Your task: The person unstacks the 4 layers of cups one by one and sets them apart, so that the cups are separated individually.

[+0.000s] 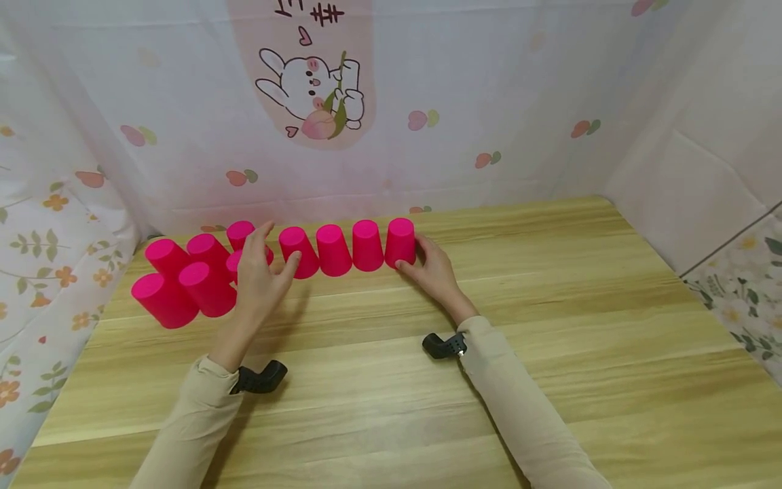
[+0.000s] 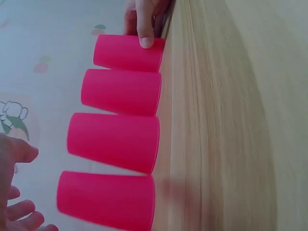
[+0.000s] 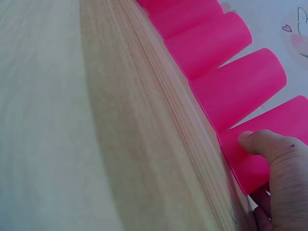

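Several bright pink plastic cups stand upside down in a row along the back of the table. My right hand [image 1: 435, 270] grips the rightmost cup [image 1: 400, 239] low on its side; in the right wrist view the thumb [image 3: 260, 143] lies across that cup's wall. The left hand [image 1: 261, 275] hovers by the row's leftmost cup [image 1: 296, 246], thumb and fingers spread apart and nothing between them. Seen from the left wrist, its fingers [image 2: 21, 214] are beside that cup [image 2: 106, 199]. Two middle cups [image 1: 333, 251] [image 1: 367, 246] sit between the hands.
A cluster of more upside-down pink cups [image 1: 165, 302] stands on the left of the wooden table [image 1: 366, 380], partly hidden behind the left hand. A printed cloth [image 1: 464, 88] hangs close behind the table's back edge.
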{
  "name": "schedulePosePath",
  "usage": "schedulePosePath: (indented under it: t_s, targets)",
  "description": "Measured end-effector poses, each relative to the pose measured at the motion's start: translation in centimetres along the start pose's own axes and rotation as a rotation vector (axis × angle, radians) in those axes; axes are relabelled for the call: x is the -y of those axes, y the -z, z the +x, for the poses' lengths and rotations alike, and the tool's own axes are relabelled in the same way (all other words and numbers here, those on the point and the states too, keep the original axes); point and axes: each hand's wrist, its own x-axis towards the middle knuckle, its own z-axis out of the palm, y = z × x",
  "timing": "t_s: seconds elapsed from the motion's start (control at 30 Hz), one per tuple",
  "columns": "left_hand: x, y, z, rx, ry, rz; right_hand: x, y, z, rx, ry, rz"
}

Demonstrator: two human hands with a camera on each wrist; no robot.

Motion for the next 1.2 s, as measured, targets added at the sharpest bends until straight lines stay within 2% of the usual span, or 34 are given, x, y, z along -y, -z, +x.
schedulePosePath:
  t_s: [0.2, 0.4, 0.53, 0.83, 1.03, 1.2]
  targets:
    - [0.4, -1.3, 0.7, 0.036, 0.110, -0.043, 0.2, -0.1, 0.1, -0.003, 0.003, -0.002]
    - [0.9, -1.9, 0.8, 0.084, 0.247, -0.078, 0.2, -0.3, 0.3, -0.005, 0.002, -0.013]
    - [1.2, -2.2, 0.7, 0.077, 0.297, -0.100, 0.2, -0.4, 0.3, -0.002, 0.010, -0.009]
    - [1.7, -2.8, 0.7, 0.023, 0.318, -0.137, 0.1, -0.2, 0.1, 0.002, 0.009, 0.007]
    - [1.2, -2.8, 0.9, -0.010, 0.289, -0.157, -0.2, -0.1, 0.1, -0.003, 0.021, 0.013]
    - [0.6, -2.7, 0.9, -0.026, 0.258, -0.136, -0.3, -0.1, 0.1, -0.004, 0.025, 0.013]
